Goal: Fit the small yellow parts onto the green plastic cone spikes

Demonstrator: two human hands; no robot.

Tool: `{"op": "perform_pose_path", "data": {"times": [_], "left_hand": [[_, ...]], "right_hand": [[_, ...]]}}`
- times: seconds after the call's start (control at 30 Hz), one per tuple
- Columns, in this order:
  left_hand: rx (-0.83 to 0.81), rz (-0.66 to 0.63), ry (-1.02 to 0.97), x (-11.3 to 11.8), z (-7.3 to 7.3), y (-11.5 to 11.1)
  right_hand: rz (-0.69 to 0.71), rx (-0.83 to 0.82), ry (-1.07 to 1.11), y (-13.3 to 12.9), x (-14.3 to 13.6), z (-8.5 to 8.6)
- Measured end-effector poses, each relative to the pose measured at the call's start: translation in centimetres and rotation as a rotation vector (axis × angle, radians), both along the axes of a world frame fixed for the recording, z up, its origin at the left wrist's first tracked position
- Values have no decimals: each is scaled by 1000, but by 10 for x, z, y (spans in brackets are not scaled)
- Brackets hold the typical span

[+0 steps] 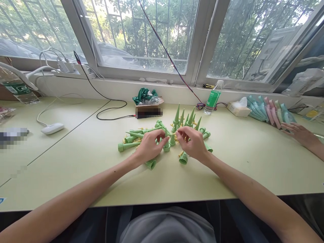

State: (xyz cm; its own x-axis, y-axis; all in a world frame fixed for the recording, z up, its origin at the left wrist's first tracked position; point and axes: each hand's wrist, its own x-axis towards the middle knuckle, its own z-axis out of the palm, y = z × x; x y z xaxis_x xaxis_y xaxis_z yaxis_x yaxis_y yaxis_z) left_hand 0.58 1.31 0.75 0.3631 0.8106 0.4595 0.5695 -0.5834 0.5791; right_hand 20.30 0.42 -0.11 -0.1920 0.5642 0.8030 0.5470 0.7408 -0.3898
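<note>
Both my hands meet over a cluster of green plastic watering spikes in the middle of the table. My left hand (150, 144) is closed, its thumb and fingertips around an upright green spike (166, 147) whose wide threaded end points down. Beside it, my right hand (191, 141) pinches a small yellow piece (174, 134), which reaches toward the spike in my left hand; whether the two touch I cannot tell. Several spikes (176, 116) stand point-up behind my hands. Others, such as one spike (128, 146) at the left and another (183, 158) in front, lie on their sides.
Behind the spikes stands a small open box (149, 100) with green plastic wrapping. A water bottle (213, 98) and tissue pack (239, 107) stand by the window. A white mouse (52, 128) lies left. Another person's hand (300, 133) rests at right near pastel packets (272, 109).
</note>
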Motion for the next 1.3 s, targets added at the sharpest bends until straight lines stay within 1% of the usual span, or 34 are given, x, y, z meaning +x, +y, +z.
{"op": "perform_pose_path", "data": {"times": [0.17, 0.3, 0.57, 0.77, 0.97, 1.1, 1.3], "left_hand": [[-51, 12, -95, 0, 1, 0], [-51, 3, -161, 1, 3, -1], [-63, -10, -211, 2, 3, -2], [-84, -7, -236, 3, 5, -4], [-93, -12, -265, 2, 2, -2], [-148, -24, -308, 2, 1, 0], [-213, -42, -385, 3, 3, 0]], "right_hand": [[62, -42, -54, -1, 0, 0], [109, -76, -99, -1, -1, -1], [190, -62, -125, 0, -1, -4], [190, -53, -134, 0, -2, -5], [156, -40, -136, 1, -2, -6], [153, -46, -128, 1, -1, -6], [144, -42, -109, 2, -1, -6]]}}
